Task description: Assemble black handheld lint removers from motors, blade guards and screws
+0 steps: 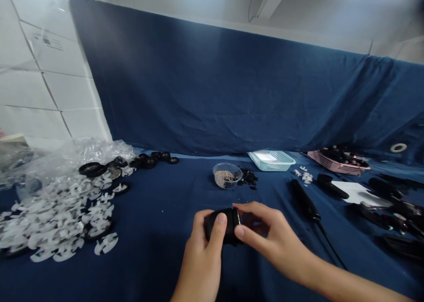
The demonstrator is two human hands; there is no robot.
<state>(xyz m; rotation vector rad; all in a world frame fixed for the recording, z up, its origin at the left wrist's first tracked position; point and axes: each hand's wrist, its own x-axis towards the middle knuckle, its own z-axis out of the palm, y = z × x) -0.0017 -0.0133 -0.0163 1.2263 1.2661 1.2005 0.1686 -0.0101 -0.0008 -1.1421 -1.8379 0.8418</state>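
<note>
A black rounded part (228, 220) is held between both hands, just above the blue cloth. My left hand (207, 244) wraps around its left side, with the thumb lying on top. The fingers and thumb of my right hand (265, 229) pinch the right end, where a black ring-like piece with a thin bright edge shows. Whether that piece is joined to the rest cannot be seen. Beyond the hands stands a clear round bowl (227, 175) holding small metallic pieces, with small black pieces (248, 178) beside it.
White plastic parts (59, 218) are heaped at left, near clear plastic wrap (96, 154) and black rings (92, 169). A light blue basket (272, 161) and a pink basket (338, 164) stand behind. A corded black tool (304, 200) and black parts (380, 209) lie at right.
</note>
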